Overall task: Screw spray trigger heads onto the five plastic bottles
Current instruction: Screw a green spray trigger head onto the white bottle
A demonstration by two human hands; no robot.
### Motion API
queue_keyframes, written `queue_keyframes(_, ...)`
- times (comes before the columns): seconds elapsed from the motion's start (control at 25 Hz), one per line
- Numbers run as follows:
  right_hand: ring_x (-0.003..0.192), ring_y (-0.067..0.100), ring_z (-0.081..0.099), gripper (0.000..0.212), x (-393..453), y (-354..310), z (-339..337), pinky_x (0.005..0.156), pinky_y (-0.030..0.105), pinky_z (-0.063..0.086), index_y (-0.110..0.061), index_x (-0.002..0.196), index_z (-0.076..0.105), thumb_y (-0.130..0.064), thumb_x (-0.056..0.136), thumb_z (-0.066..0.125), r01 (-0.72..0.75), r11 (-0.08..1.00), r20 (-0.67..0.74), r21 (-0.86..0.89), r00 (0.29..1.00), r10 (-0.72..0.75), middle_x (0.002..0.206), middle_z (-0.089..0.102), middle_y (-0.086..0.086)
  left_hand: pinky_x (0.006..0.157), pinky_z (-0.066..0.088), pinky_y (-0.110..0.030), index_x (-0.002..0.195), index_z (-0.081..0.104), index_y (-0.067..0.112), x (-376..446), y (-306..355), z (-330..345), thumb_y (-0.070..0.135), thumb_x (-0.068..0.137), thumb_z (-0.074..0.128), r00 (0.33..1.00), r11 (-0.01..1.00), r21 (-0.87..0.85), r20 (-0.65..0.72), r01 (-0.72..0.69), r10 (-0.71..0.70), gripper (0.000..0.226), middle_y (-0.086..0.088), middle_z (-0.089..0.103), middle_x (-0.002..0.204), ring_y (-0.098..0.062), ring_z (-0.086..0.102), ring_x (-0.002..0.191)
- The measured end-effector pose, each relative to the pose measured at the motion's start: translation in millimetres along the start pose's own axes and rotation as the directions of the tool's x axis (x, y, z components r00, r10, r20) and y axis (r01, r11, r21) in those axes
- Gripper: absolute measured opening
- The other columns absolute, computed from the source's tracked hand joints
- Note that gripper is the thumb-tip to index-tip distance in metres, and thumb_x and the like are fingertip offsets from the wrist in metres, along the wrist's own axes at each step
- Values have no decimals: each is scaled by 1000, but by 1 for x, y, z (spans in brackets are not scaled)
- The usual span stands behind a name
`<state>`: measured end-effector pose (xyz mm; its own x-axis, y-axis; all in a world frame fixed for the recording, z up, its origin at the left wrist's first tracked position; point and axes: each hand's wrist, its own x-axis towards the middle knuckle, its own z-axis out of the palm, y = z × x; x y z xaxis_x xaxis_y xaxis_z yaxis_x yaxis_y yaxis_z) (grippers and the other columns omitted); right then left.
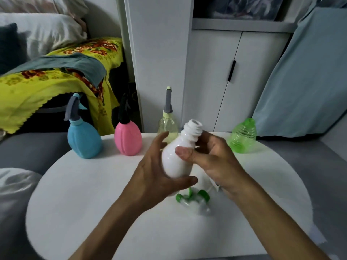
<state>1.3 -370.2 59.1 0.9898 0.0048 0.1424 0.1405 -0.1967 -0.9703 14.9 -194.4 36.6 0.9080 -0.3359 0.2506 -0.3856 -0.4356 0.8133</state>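
Note:
Both hands hold a white bottle (175, 158) with a bare threaded neck, tilted above the round white table (93, 194). My left hand (155, 169) cups its lower body, thumb under the base. My right hand (212, 156) grips its shoulder, thumb across the front. A blue bottle (84, 139), a pink bottle (127, 141) and a pale yellow bottle (168, 124) stand at the table's far edge, each with a trigger head on. A green bottle (243, 136) stands headless at the far right. A clear trigger head with green parts (193, 199) lies on the table below the hands.
A grey sofa (28, 151) wraps round the table on the left and right. White cabinet doors (225, 77) stand behind, and a yellow flowered cloth (47, 79) hangs over furniture at the back left.

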Motion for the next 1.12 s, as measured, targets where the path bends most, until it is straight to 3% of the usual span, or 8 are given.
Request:
queue_keyframes(0.12,109,19,68,49,-10,-1,-3,87,37,57,-23,122,63,-35,77,81,-176,947,179,270,975,130,121,70,3,67,57,-25,120,48,48,-2,-1,-9,65,48,79,999,996,80,-44,-25,28,80,22,64,101,1,64,87)
queue_keyframes(0.2,109,17,65,53,-14,3,-20,86,33,54,-27,127,56,-32,80,78,-166,983,29,-80,985,169,126,64,-3,63,49,-16,118,48,46,-5,-7,-22,67,48,78,997,994,108,-82,14,-5,80,22,61,99,1,61,87)
queue_keyframes(0.32,120,20,51,76,-30,31,-16,92,33,44,-35,142,35,-30,75,72,130,457,246,-880,947,205,136,53,-8,65,49,-19,118,47,47,-11,-15,-36,68,45,76,990,989,115,-118,93,-79,82,21,61,100,-2,61,88)
queue_keyframes(0.4,121,26,47,91,-44,56,2,91,37,42,-32,147,24,-27,70,72,265,292,365,-919,852,374,140,48,-1,70,52,-27,115,47,48,-15,-21,-40,68,44,75,988,982,151,-119,112,-94,79,20,62,100,-3,61,89)
queue_keyframes(0.6,105,23,58,68,-42,66,11,73,31,34,-33,142,33,-32,81,62,270,305,308,-913,947,86,121,63,-2,70,52,-26,116,50,42,-18,-29,-46,65,48,76,992,953,293,-123,77,-42,76,15,64,99,-11,64,85)
queue_keyframes(0.72,100,13,63,60,-37,37,2,83,25,46,-44,128,50,-50,71,67,172,665,189,-727,981,-46,110,68,-8,75,53,-33,121,54,33,-19,-33,-50,50,53,89,987,906,418,-162,70,-1,78,8,65,104,-19,62,87)
queue_keyframes(0.84,86,9,69,38,-23,6,-27,68,16,50,-39,108,67,-33,71,73,177,980,-163,-96,968,-191,97,75,-10,71,54,-38,123,56,22,-21,-37,-51,44,52,92,974,788,615,-170,-12,148,83,-2,68,105,-28,64,83)
queue_keyframes(1.12,77,16,73,18,-13,-1,-92,65,26,58,-17,87,66,-10,90,50,170,766,-493,620,844,211,82,75,1,75,57,-48,122,61,9,-25,-35,-42,36,50,94,953,671,731,-100,-124,285,84,-14,69,109,-36,67,86)
